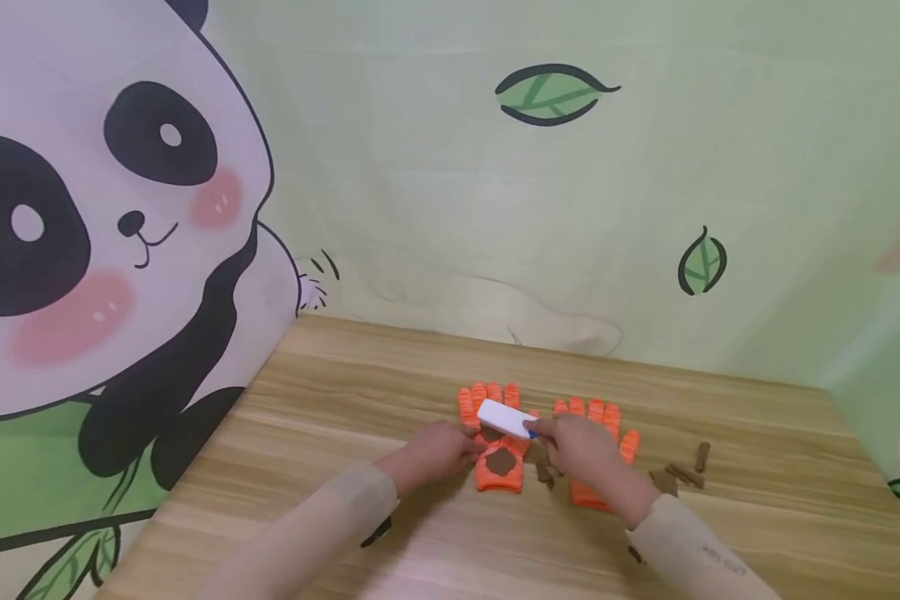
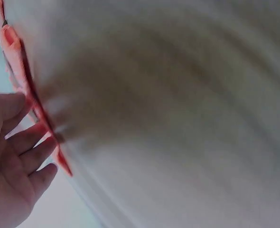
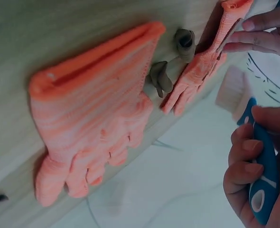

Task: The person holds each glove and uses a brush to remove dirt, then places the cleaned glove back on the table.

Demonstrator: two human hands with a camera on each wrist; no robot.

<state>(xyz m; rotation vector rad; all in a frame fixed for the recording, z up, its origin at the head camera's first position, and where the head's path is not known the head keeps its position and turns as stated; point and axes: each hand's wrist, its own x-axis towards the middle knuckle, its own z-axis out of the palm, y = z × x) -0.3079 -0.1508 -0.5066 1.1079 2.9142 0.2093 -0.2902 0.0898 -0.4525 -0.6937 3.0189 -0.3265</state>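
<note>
Two orange knit gloves lie flat on the table, fingers pointing away. My right hand (image 1: 585, 450) grips a brush (image 3: 263, 175) with a blue handle and white bristles, the fingers curled round the handle. Its bristle head overlaps the left glove (image 1: 487, 482) in the head view. Brown patches (image 1: 501, 462) lie on that glove. My left hand (image 1: 438, 450) rests at the glove's left side, fingers extended and their tips touching it. Beneath my right forearm is the right glove (image 3: 97, 114), partly hidden in the head view.
Curled brown pieces (image 3: 185, 42) lie between the gloves, and several more brown strips (image 1: 686, 475) sit right of the right glove. Behind the wooden table (image 1: 390, 375) hangs a pale green backdrop (image 1: 420, 167) with a printed panda and leaves.
</note>
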